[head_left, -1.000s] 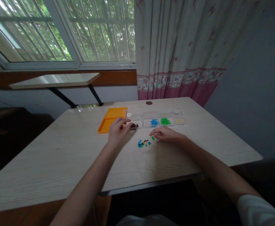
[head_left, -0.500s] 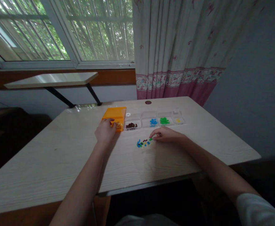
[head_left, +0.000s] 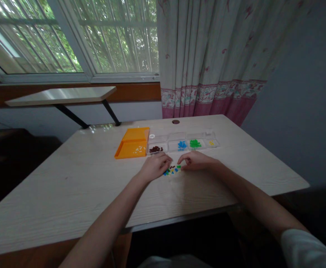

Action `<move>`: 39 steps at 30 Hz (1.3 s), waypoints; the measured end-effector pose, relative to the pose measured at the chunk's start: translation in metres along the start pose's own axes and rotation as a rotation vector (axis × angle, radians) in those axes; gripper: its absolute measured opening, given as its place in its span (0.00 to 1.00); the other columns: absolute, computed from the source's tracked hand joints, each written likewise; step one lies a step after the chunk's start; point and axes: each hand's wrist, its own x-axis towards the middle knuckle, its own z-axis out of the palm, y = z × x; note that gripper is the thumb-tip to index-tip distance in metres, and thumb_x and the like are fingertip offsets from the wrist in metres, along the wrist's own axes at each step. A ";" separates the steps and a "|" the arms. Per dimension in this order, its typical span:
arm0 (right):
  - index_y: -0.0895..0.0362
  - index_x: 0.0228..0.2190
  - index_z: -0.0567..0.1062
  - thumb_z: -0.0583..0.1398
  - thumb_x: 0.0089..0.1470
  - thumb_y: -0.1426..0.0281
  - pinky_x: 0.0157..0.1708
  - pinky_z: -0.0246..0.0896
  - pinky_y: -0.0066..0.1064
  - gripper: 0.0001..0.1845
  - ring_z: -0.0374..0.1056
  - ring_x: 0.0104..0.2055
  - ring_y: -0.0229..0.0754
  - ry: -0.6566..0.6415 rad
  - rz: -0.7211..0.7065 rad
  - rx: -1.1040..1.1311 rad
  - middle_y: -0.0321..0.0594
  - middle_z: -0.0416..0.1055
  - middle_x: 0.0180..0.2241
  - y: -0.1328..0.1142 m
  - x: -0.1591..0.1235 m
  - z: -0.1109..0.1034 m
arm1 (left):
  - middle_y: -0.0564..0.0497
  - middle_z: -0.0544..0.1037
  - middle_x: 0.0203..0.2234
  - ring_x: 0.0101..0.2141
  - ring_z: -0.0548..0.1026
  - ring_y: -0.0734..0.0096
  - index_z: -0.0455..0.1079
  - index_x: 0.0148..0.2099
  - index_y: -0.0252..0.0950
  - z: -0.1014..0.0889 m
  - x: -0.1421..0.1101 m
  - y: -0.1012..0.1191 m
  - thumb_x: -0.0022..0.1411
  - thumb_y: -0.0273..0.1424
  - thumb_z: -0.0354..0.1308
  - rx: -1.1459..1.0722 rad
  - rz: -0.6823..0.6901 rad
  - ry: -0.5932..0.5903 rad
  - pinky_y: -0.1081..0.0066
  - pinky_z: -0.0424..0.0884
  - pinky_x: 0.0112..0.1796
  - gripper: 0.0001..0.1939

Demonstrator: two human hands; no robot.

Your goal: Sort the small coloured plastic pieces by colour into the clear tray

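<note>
A loose cluster of small coloured pieces (head_left: 173, 170), blue, green, yellow and dark brown, lies on the table between my hands. My left hand (head_left: 155, 165) rests over the cluster's left side, fingers bent and drawn together; whatever is in them is hidden. At the right side, my right hand (head_left: 197, 160) has its index finger and thumb apart, close around a green piece (head_left: 178, 167) on the table. Behind the left hand, an orange box (head_left: 123, 149) stands open with several pale pieces (head_left: 139, 149) inside.
Clear plastic boxes with raised lids stand in a row, holding dark brown pieces (head_left: 155, 149), blue pieces (head_left: 182, 145), green pieces (head_left: 195, 143) and yellow pieces (head_left: 211, 143). A raised shelf (head_left: 68, 93) is at the back left of the table (head_left: 68, 201). A curtain (head_left: 207, 67) hangs behind.
My left hand has moved right and nearer, from inside the orange box to the cluster of pieces. My right hand has stayed almost in place.
</note>
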 end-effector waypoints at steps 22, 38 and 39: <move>0.59 0.34 0.72 0.51 0.55 0.60 0.23 0.47 0.23 0.17 0.54 0.20 0.32 0.252 -0.036 0.151 0.30 0.60 0.17 -0.002 0.016 0.023 | 0.50 0.70 0.29 0.31 0.70 0.73 0.70 0.38 0.36 -0.003 0.001 0.003 0.59 0.33 0.51 -0.023 0.023 0.119 0.74 0.64 0.31 0.09; 0.55 0.34 0.77 0.55 0.52 0.60 0.24 0.51 0.22 0.15 0.58 0.19 0.31 0.668 -0.131 -0.272 0.32 0.64 0.15 0.001 0.012 0.016 | 0.49 0.71 0.30 0.32 0.69 0.72 0.70 0.38 0.35 -0.003 0.002 0.001 0.59 0.35 0.51 -0.093 -0.027 -0.018 0.74 0.64 0.33 0.10; 0.55 0.34 0.77 0.55 0.52 0.60 0.24 0.52 0.22 0.15 0.58 0.19 0.31 0.704 -0.117 -0.274 0.32 0.64 0.15 0.001 0.010 0.013 | 0.49 0.71 0.29 0.31 0.69 0.72 0.70 0.36 0.36 -0.002 0.002 0.001 0.59 0.35 0.51 -0.106 -0.022 -0.067 0.74 0.64 0.33 0.10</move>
